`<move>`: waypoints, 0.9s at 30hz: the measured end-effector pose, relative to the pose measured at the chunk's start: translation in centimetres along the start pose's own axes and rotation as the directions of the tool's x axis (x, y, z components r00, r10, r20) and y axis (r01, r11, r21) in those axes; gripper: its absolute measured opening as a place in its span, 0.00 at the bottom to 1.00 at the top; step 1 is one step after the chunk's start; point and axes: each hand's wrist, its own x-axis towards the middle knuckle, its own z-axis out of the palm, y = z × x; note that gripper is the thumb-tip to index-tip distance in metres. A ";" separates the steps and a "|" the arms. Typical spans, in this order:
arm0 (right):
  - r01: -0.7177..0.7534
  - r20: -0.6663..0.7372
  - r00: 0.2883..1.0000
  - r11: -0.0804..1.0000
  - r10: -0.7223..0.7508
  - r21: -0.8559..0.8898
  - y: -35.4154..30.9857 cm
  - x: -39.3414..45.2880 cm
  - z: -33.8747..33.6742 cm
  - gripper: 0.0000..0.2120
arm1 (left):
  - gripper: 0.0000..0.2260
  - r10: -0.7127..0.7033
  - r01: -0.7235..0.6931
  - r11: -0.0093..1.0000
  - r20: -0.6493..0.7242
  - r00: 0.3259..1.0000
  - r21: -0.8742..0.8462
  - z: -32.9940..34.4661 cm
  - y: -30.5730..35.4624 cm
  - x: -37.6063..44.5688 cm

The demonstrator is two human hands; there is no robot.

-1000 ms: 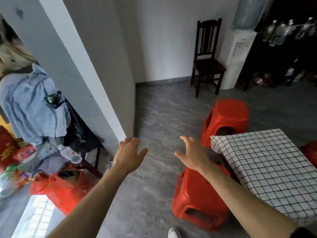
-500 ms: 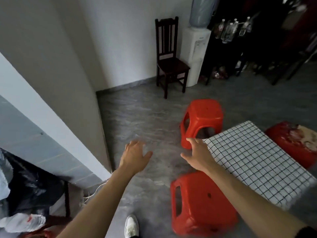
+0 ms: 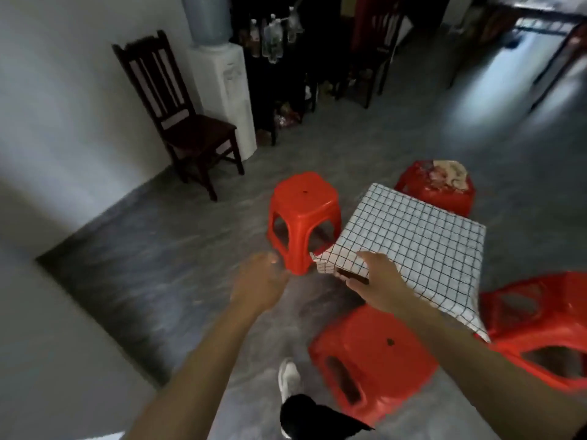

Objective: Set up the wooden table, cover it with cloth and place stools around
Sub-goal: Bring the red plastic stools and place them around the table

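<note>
The left hand (image 3: 259, 285) is being held out over the grey floor (image 3: 165, 249), blurred, fingers seemingly loose and holding nothing; beside it the far-left stool (image 3: 303, 214) is standing upright against the table's left side; the right hand (image 3: 376, 282) is resting on the near-left corner of the checked cloth (image 3: 416, 239), where the cloth is being lifted and a dark table edge (image 3: 351, 276) is being exposed; whether it is being pinched cannot be told. The cloth-straightening step is judged to be in hand; next, that corner is to be tugged down evenly. The covered table is sitting diamond-wise, no long axis being apparent; the near stool (image 3: 371, 354), right stool (image 3: 540, 328) and far stool (image 3: 435, 185) are ringing it.
</note>
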 end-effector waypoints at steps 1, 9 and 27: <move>-0.042 -0.015 0.999 0.999 0.043 0.018 0.6 0.9 0.1 0.34 | 0.35 0.051 -0.051 0.999 0.006 0.999 -0.002 0.3 0.4 1.6; -0.174 -0.104 0.973 0.954 0.205 0.244 -0.1 11.6 -1.0 0.33 | 0.24 0.184 -0.209 0.972 0.206 0.961 0.110 1.4 3.6 16.1; -0.681 -0.173 0.491 0.500 0.854 0.534 8.9 10.1 -4.0 0.26 | 0.20 0.617 -0.753 0.648 0.662 0.426 -0.119 12.6 19.7 31.9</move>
